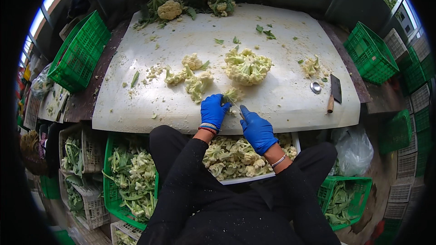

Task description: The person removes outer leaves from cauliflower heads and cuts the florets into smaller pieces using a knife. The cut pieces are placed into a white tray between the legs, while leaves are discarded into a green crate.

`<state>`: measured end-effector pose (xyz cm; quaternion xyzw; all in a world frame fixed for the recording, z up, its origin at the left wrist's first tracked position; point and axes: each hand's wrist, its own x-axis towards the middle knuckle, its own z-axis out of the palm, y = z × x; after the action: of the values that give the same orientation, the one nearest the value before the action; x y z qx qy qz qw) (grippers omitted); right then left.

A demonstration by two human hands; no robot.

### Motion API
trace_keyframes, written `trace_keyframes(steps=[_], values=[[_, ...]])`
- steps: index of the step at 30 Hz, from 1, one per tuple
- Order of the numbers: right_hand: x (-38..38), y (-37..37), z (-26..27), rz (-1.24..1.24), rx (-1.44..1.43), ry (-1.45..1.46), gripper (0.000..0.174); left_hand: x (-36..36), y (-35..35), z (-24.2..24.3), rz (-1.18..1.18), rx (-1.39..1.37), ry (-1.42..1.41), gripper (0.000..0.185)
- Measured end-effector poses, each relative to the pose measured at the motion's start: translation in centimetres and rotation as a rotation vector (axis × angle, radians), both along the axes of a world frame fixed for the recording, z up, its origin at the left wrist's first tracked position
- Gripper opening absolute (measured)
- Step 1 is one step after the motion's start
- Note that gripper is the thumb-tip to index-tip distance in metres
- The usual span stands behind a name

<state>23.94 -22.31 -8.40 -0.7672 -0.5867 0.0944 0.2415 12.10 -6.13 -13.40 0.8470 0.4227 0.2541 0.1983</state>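
My left hand [214,110], in a blue glove, grips a cauliflower floret [233,94] by its stem end at the table's near side. In my blue-gloved right hand [258,129] is a small knife [235,104], its thin blade angled against that floret. A large trimmed cauliflower head [248,66] lies just beyond, stem side up. Left of it rest several cut florets [198,85]. Below the table edge, between my legs, a white crate [250,179] holds many florets [238,158].
A cleaver [335,90] and a round metal object [315,87] lie at right on the white board [289,109]. Whole cauliflowers [170,10] sit at the back. Green crates [81,51] flank the board. A green crate [106,177] of trimmings stands by my left leg, another [361,194] at right.
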Motion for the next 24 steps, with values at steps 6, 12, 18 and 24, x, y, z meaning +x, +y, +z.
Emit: trace_keyframes(steps=[6, 12, 18, 24], values=[[1.2, 2.4, -1.7, -0.013, -0.060, 0.070, 0.049, -0.8, 0.0, -0.2, 0.031, -0.024, -0.162, 0.031], [4.0, -2.9, 0.8, -0.008, 0.069, 0.438, 0.044, -3.7, 0.6, 3.2, -0.091, -0.142, 0.025, 0.048], [7.6, -1.5, 1.8, -0.199, 0.170, 1.071, 0.029, 3.6, 3.2, 7.9, -0.312, 0.315, -0.040, 0.087], [7.9, 0.0, -0.2, -0.255, 0.168, 1.133, 0.027, 7.9, 8.1, 7.3, -0.530, 0.207, 0.142, 0.087]])
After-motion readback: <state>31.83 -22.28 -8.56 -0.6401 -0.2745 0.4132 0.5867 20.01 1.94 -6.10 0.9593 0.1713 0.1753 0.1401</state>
